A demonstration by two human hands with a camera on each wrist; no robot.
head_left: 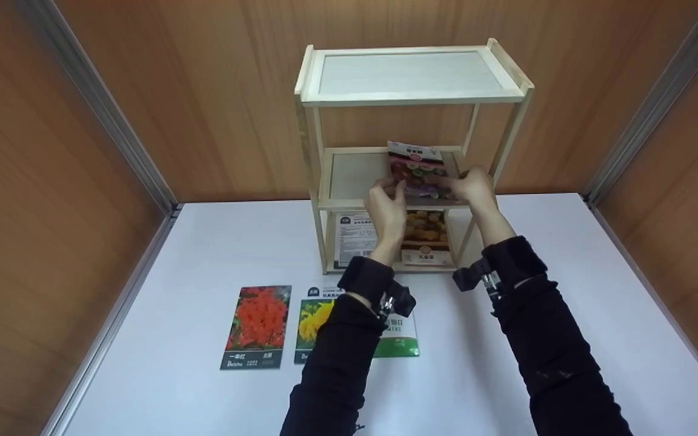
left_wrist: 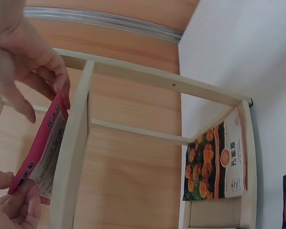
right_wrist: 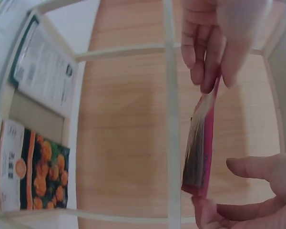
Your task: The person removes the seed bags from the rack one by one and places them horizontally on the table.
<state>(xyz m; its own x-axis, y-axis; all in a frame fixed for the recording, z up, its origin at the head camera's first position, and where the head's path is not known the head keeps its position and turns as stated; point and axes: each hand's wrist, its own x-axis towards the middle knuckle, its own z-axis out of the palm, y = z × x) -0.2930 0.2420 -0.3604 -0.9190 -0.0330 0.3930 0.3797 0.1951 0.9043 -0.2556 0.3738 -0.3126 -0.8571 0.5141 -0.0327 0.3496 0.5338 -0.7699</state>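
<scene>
**White desk [head_left: 143, 290] and wooden walls [head_left: 222, 109], with a pink-edged packet [head_left: 411, 165] held at a small shelf [head_left: 409, 75]**

The pale wooden shelf has three tiers and stands at the back of the desk. Wood panels rise behind and to both sides of it, with grey metal strips [head_left: 103, 97] in the corners.

The pink-edged packet is tilted at the shelf's middle tier, toward its right side; whether it touches the tier is hard to tell. The left grip [head_left: 388, 209] pinches the packet's left edge between thumb and fingers. The right grip [head_left: 473, 188] is loose: fingertips touch the packet's right edge, while the thumb stands apart.

On the shelf's bottom tier are a white printed packet [head_left: 354, 236] at left and an orange-flower packet [head_left: 426, 233] at right.

In front of the shelf, on the desk, lie a red-flower packet [head_left: 258, 321] farthest left, then a yellow-flower packet [head_left: 311, 324] and a green-and-white packet [head_left: 403, 346], both partly hidden by the left black sleeve [head_left: 337, 357].
</scene>
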